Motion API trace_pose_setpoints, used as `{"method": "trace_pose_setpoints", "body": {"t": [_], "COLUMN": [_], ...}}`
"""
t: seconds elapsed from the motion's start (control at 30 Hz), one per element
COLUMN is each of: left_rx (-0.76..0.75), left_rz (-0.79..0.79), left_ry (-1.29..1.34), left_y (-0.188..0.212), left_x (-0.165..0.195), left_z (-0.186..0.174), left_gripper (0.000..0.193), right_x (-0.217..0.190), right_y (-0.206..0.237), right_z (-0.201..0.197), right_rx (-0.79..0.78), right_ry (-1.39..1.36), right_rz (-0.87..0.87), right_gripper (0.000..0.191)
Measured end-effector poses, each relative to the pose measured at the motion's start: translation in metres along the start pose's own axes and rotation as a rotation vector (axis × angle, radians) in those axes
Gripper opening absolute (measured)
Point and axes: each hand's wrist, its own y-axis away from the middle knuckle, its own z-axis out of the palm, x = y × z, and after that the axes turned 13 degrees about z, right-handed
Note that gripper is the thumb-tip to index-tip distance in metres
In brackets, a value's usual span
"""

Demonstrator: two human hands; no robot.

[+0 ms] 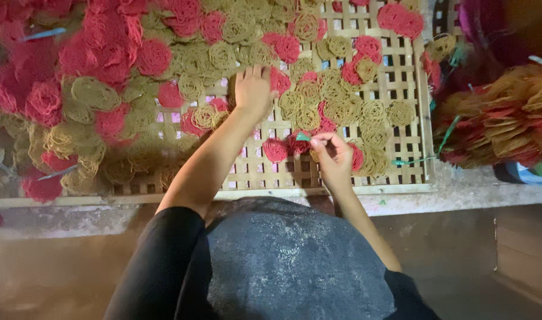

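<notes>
A woven bamboo lattice tray (404, 151) lies in front of me, covered with several round coils of dried noodle-like strands, some red (154, 57) and some tan (95, 92). My left hand (253, 90) reaches out flat over the tray's middle, fingers resting on a tan coil. My right hand (332, 155) is nearer me, fingers pinched on a thin green strip (303, 137) beside a red coil (276, 150) and a small stack of coils.
Bundled stacks of red and tan coils tied with green strips (508, 118) lie right of the tray. A pale ledge (460, 192) runs under the tray's near edge. A dark speckled cloth (289, 261) covers my lap.
</notes>
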Motion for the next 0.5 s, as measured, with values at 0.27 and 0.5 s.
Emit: {"method": "trace_pose_setpoints", "body": {"t": [0.27, 0.5], "left_rx": [0.079, 0.029], "left_rz": [-0.216, -0.574], "left_ry": [0.895, 1.690], "left_y": [0.021, 0.069], "left_x": [-0.003, 0.041], "left_z": [-0.018, -0.034], "left_gripper": [0.038, 0.041], "right_x": [-0.010, -0.039], "right_y": [-0.008, -0.003], "right_z": [0.021, 0.037], "right_rx": [0.108, 0.272], "right_ry": [0.093, 0.511], "right_rz": [-0.082, -0.215], "right_gripper": [0.008, 0.006]}}
